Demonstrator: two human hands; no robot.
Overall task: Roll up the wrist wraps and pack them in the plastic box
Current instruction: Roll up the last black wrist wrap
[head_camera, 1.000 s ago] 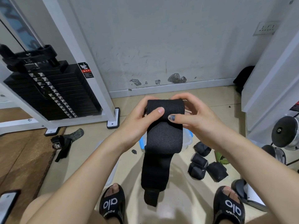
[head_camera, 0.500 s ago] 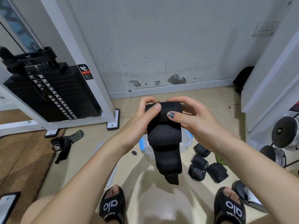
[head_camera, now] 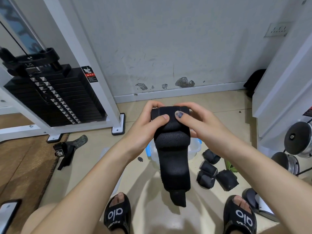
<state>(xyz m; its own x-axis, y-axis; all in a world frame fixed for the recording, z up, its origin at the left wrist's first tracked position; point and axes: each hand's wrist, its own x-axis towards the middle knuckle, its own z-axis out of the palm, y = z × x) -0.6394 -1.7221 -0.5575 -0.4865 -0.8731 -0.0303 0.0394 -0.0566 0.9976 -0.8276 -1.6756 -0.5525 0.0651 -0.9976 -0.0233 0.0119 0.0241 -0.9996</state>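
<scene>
You are sitting over a pale beige floor (head_camera: 152, 191) that meets a scuffed white wall (head_camera: 168, 48), paint chipped away in dark patches just above the skirting. To your left a brown mat (head_camera: 22, 166) covers part of the floor, and on its far side stands one white machine frame carrying a single black weight stack (head_camera: 55, 97). At the right edge, beside a white cabinet, two chrome dumbbell ends (head_camera: 298, 139) show. Your two feet, each in a black slide sandal (head_camera: 118, 215), frame the bottom of the view, and one phone (head_camera: 7, 215) lies at the lower left corner. Your left hand (head_camera: 145, 130) and right hand (head_camera: 204, 125) are both closed on one black wrist wrap (head_camera: 173, 149), held up in the air between them: thumbs press on its near face, fingers curl behind the rolled top, and the unrolled tail hangs straight down towards the floor. Directly beneath it, largely hidden by the wrap, sits one clear plastic box (head_camera: 194, 147) with blue clips. Four rolled wraps (head_camera: 226, 179) lie clustered on the floor just right of the box. One more loose strap (head_camera: 65, 152), black with a mottled end, lies near the edge of the mat, well apart from the rest.
</scene>
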